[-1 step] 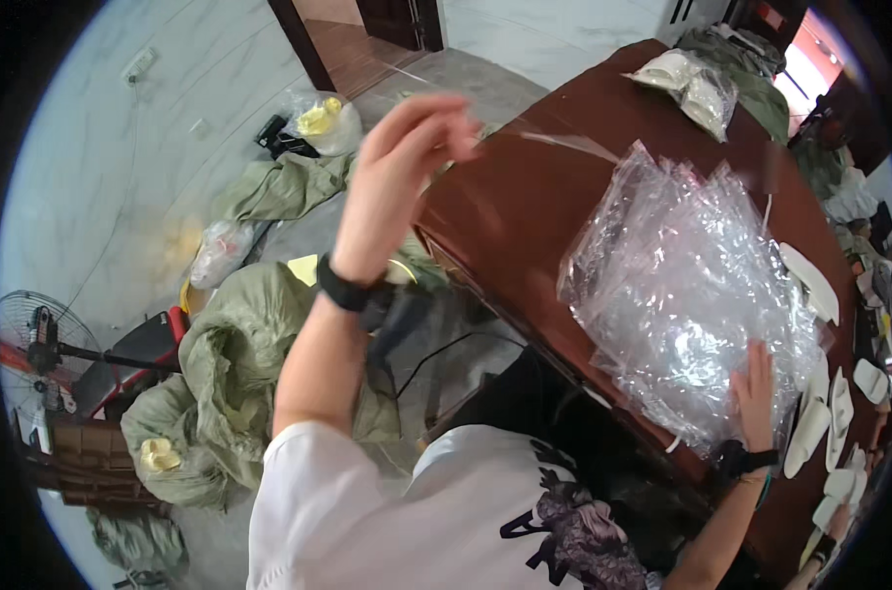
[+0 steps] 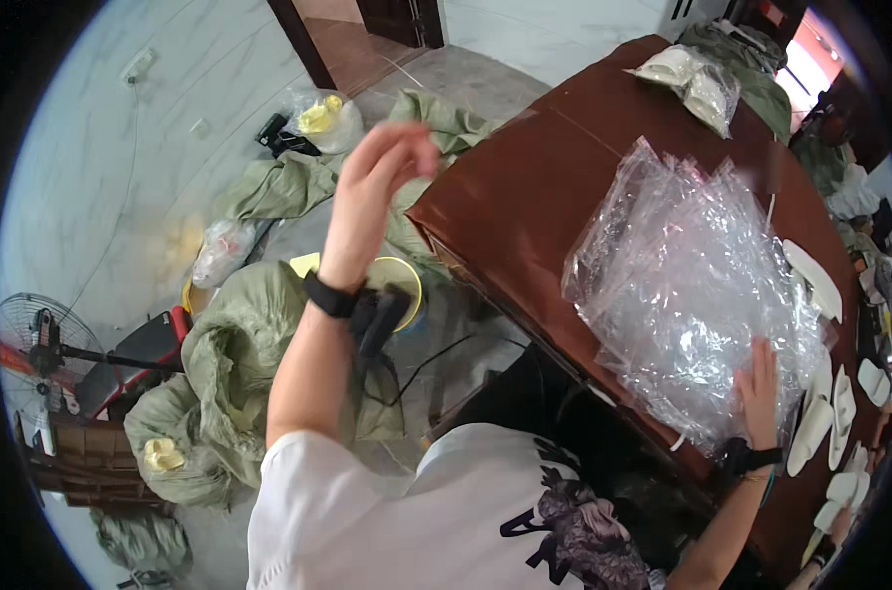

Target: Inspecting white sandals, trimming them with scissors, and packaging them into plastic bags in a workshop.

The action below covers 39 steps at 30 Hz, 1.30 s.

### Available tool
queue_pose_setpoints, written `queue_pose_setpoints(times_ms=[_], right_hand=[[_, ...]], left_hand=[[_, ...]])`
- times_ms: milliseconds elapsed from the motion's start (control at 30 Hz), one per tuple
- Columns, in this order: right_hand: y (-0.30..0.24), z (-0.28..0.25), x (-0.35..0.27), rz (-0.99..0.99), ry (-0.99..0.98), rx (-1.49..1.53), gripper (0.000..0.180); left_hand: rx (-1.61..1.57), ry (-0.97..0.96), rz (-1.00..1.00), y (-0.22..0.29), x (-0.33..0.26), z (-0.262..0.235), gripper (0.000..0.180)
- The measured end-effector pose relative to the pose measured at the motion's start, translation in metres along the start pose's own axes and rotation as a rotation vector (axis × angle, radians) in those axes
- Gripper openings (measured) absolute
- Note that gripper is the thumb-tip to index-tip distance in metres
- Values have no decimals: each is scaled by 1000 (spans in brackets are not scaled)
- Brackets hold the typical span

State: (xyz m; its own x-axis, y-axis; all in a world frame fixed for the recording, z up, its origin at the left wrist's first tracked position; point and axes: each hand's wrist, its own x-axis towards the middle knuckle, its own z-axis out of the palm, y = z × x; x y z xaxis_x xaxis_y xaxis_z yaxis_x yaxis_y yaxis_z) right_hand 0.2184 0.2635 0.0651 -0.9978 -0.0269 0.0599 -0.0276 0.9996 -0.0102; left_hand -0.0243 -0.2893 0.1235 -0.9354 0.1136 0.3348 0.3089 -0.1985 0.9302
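A heap of clear plastic bags point(image 2: 682, 285) lies on the brown-covered table point(image 2: 525, 187). My right hand point(image 2: 758, 388) rests flat on the heap's near right part, fingers stretched out. My left hand point(image 2: 392, 162) is raised in the air, off the table's left corner and apart from the bags. Its fingers are curled and blurred, and whether they hold anything does not show. White curved pieces point(image 2: 810, 438), with a padded look, lie along the table to the right of the bags. A longer white piece point(image 2: 813, 280) touches or nearly touches the heap's right side.
Packed white pieces in a clear bag point(image 2: 697, 84) sit at the table's far end. To my left stand a yellow-rimmed bucket point(image 2: 416, 295), green sacks point(image 2: 239, 344) and a fan point(image 2: 43, 344). More green cloth point(image 2: 279, 187) lies along the wall side. A doorway point(image 2: 353, 44) is beyond.
My left hand has moved left and slightly down, away from the table. A thin clear strip seen beyond the bags' left side is no longer visible. My right hand stays on the bags.
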Motion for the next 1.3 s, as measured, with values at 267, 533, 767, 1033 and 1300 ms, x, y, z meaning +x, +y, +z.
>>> queue_pose_setpoints(times_ms=[267,533,767,1033,1300], right_hand=[[-6,-1,14,134,-85,149,60],[-13,-19,11,247,-78,276,60],[-24,-40,18,242,21,245,60],[1,-42,-9,168,211,122,49],[-30,-66,-12,218,311,282,44]], left_hand=[[912,125,-489,-225,-110,-228,24],[644,313,-772,-318,-126,-257,48],[487,508,-354,-244,-72,-246,34],[584,-9,359,-68,134,2,17],[1258,-612,598,-96,268,259,21]])
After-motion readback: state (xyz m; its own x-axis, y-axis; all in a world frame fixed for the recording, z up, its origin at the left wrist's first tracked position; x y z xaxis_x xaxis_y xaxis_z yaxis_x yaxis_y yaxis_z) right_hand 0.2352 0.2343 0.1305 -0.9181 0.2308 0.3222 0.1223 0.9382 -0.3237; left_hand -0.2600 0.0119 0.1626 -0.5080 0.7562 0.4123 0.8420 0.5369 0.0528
